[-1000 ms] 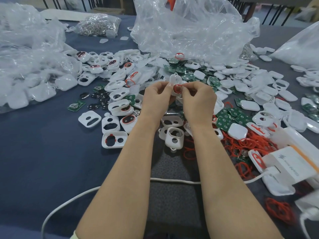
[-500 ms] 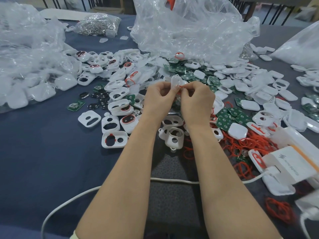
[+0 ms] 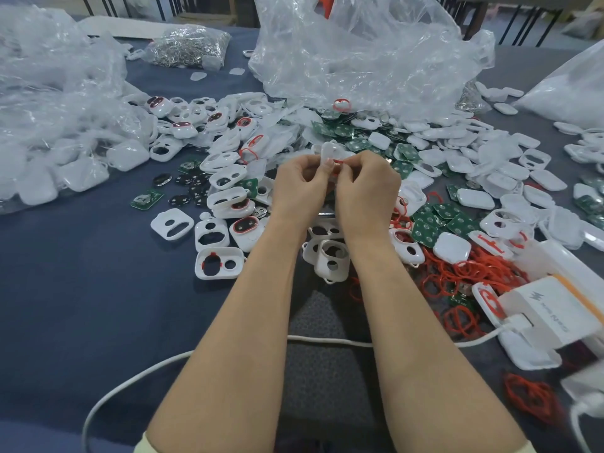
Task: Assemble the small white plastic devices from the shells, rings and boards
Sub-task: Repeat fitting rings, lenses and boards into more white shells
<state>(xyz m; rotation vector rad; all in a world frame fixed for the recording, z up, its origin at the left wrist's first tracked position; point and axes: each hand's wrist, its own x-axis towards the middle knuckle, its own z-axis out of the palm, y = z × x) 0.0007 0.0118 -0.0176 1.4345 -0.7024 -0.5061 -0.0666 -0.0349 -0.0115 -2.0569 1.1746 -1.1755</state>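
Both hands meet above the middle of the table. My left hand (image 3: pixel 299 184) grips a small white shell (image 3: pixel 330 152), which sticks up between the hands. My right hand (image 3: pixel 366 188) pinches a thin red ring (image 3: pixel 340 162) against the shell's edge. The fingers hide most of the shell and ring. Around the hands lie several white shells (image 3: pixel 219 262), a heap of red rings (image 3: pixel 464 273) to the right, and green boards (image 3: pixel 428 228) to the right and behind.
Crumpled clear plastic bags stand at the back (image 3: pixel 366 53) and left (image 3: pixel 49 103). A bag of metal parts (image 3: pixel 188 45) sits at the far back. A white charger box (image 3: pixel 555 308) lies at the right, and its cable (image 3: pixel 327 340) crosses the dark cloth under my forearms.
The hands have drawn closer together and lowered slightly. The shell has turned, so the red ring that faced me earlier is now mostly hidden between the fingers.
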